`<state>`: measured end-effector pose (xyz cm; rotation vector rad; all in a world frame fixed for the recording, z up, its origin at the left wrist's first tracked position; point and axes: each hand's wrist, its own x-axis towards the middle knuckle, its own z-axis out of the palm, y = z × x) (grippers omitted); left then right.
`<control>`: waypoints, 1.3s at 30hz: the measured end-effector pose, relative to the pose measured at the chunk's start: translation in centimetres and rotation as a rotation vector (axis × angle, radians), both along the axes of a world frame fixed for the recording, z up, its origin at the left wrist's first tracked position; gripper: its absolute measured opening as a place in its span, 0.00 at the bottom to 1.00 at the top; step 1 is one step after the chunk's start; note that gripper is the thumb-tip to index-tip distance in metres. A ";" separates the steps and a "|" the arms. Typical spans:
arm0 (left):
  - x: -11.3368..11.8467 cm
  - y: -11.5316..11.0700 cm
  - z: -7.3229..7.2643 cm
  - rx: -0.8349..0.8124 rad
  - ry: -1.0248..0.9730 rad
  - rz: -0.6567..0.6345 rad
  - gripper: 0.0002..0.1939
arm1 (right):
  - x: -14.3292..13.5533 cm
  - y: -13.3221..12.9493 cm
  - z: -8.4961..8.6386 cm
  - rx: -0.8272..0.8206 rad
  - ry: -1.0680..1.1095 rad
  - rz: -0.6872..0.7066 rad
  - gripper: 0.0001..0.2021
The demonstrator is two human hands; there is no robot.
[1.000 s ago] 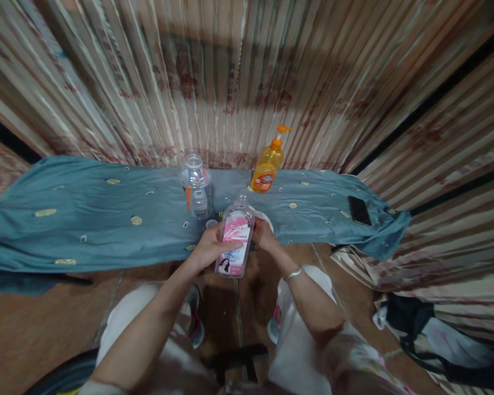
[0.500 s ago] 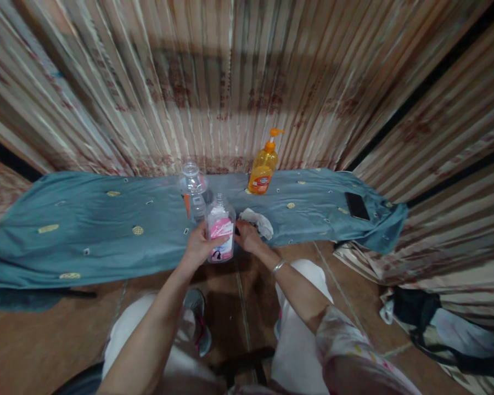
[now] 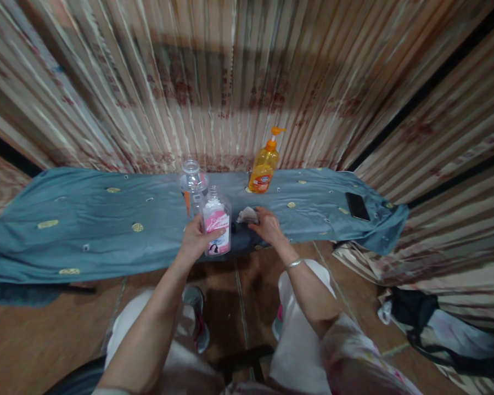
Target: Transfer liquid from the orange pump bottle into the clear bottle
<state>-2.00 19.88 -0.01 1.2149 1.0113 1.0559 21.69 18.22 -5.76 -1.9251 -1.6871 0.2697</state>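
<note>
My left hand (image 3: 195, 240) is wrapped round a clear bottle with a pink and white label (image 3: 217, 227), held upright at the near edge of the cloth-covered surface. To its right my right hand (image 3: 268, 225) grips a crumpled white cloth (image 3: 247, 215) between thumb and fingers. A small dark object lies between the bottle and the cloth, too small to make out. Just behind the held bottle stands a wide clear bottle (image 3: 192, 181) with an open neck. Farther back is an orange pump bottle (image 3: 263, 170), upright.
A black phone (image 3: 357, 206) lies at the right end of the blue-green patterned cloth (image 3: 107, 219). Pleated curtains (image 3: 230, 82) hang behind and at the sides. A dark and pale bag (image 3: 448, 329) rests on the floor at the right.
My right hand has moved right, away from the labelled bottle, and now has hold of the white cloth. The labelled bottle in my left hand has shifted slightly left and up.
</note>
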 end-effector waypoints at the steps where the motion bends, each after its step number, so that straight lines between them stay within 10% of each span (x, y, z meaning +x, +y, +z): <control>1: 0.0 0.0 -0.1 0.004 0.002 -0.003 0.29 | 0.2 -0.1 0.0 -0.020 -0.012 -0.008 0.20; 5: 0.0 0.5 -0.7 0.050 0.027 0.004 0.28 | 1.1 -0.3 0.4 -0.073 -0.044 -0.043 0.10; 12: 0.2 0.7 -0.9 0.093 0.036 -0.002 0.26 | 2.4 -0.9 2.3 -0.056 -0.092 -0.026 0.21; 23: 0.7 1.0 -1.1 0.100 0.042 0.006 0.26 | 0.3 -2.0 0.2 -0.222 -0.069 0.228 0.29; 39: 3.9 0.9 -0.9 0.207 0.064 -0.052 0.25 | -3.6 -2.9 5.0 -0.001 0.759 0.443 0.29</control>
